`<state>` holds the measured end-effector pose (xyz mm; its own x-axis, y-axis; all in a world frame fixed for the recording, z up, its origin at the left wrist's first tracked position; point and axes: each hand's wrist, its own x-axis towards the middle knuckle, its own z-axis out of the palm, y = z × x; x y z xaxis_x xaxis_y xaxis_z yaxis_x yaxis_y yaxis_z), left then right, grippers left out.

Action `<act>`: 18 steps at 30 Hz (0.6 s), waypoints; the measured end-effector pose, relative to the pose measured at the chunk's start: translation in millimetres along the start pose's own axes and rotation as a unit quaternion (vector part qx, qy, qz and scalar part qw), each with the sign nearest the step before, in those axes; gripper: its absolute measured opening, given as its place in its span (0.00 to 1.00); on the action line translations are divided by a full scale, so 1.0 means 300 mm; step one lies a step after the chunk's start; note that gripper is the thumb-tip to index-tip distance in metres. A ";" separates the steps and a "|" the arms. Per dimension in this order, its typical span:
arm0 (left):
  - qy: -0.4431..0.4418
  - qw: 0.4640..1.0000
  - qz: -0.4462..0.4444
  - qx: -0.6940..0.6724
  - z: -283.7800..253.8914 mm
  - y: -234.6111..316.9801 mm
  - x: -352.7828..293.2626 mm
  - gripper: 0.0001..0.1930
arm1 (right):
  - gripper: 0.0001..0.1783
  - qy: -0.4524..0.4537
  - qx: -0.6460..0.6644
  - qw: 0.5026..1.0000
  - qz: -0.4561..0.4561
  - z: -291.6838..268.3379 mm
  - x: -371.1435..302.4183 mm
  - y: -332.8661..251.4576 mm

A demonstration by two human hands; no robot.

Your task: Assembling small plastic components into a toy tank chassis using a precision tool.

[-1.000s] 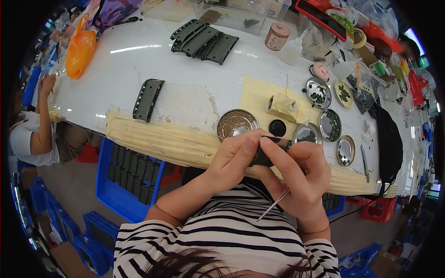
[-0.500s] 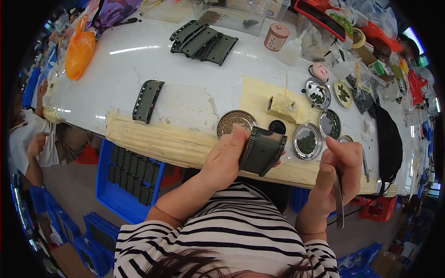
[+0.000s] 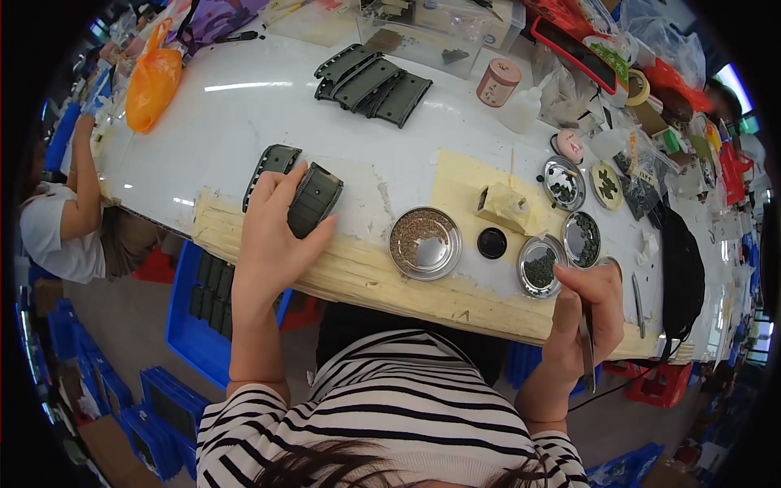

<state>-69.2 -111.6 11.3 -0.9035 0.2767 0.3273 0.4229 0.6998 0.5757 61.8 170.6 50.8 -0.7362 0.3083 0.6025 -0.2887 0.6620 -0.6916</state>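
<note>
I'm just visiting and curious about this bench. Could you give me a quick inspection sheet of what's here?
Surface: white table with a worn, tape-covered front edge.
Job's things: dark green ribbed part under the left hand; another part beside it; a stack of parts farther back.
Clutter: round metal dishes of small pieces, a pink jar, an orange bag.
Fingers: left ones rest on the green part; right hand grips a thin metal tool.
Cables: thin black cable hanging at the right edge.
Surroundings: blue crates on the floor; another person's arm at left.
</note>
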 end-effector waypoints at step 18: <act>-0.061 0.994 0.014 0.086 0.119 -0.177 0.756 0.24 | 0.05 -0.015 -0.016 1.000 -0.001 -0.057 -0.032 0.011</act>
<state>-298.9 -62.5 28.4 -0.8977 0.3683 0.2416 0.4392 0.7905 0.4268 78.4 181.5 49.6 -0.7535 0.2864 0.5917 -0.2713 0.6844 -0.6768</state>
